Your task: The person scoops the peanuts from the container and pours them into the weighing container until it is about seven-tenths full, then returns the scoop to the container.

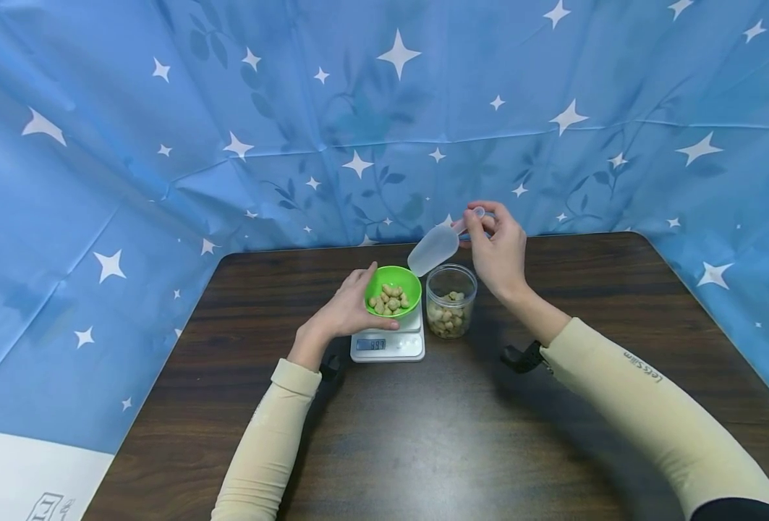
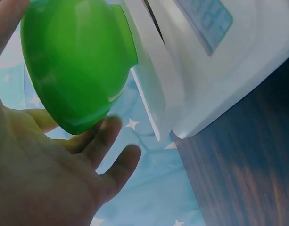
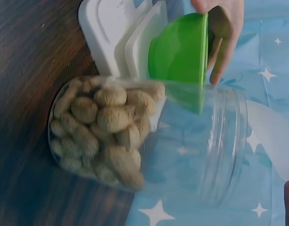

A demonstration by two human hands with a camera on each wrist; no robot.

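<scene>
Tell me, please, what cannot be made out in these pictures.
Scale display: digits too small for certainty in the head view.
Peanuts in the green bowl: hidden by its wall in both wrist views.
Scoop and right hand: partly cut off by the right wrist view's right edge.

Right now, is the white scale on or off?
On: the display of the white scale shows a digit reading in the head view.

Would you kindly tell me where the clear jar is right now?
In the head view, the clear jar stands on the dark table, immediately right of the white scale and below the translucent scoop.
</scene>
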